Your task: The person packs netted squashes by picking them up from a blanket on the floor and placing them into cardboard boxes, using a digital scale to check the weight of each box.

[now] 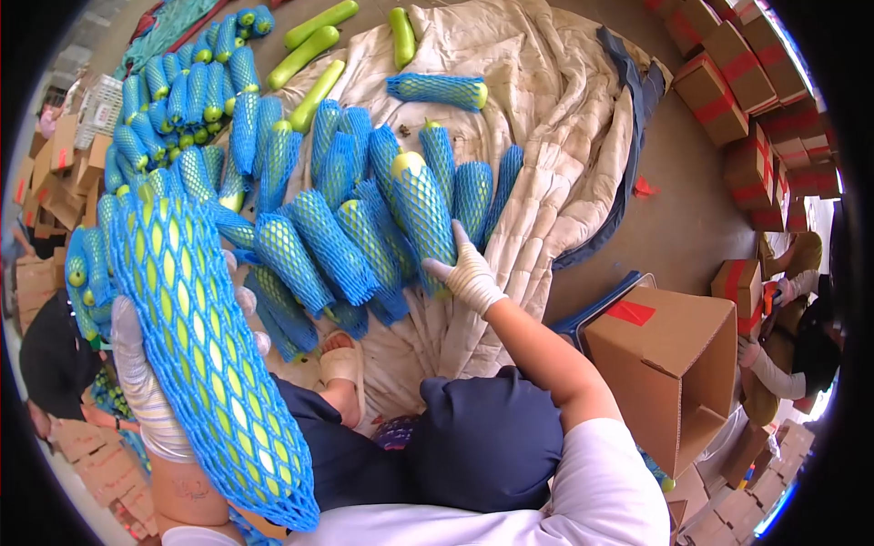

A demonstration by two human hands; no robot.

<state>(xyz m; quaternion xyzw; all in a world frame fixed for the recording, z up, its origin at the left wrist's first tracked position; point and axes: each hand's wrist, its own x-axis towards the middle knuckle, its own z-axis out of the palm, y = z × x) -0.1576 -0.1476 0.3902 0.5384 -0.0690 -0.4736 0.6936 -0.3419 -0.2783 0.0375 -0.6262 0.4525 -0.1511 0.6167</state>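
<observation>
My left hand (pixel 132 350), in a white glove, is wrapped around a large zucchini in blue foam netting (pixel 196 337). Held close to the camera, this zucchini slants across the lower left and covers part of the hand. My right hand (pixel 469 273), gloved too, grips the lower end of another netted zucchini (pixel 423 196), with thumb and fingers on either side. That one's pale stem end points away from me. Around it lie several more netted zucchini (pixel 332 246), side by side on a cream quilt (pixel 555 118).
Bare zucchini (pixel 305 56) lie at the far edge of the quilt. Netted ones are piled (pixel 196 91) at the upper left. An open cardboard box (pixel 655 337) stands at my right. Beyond it, a co-worker (pixel 797 337) handles a taped box (pixel 739 282). Stacked cartons (pixel 742 77) line the right.
</observation>
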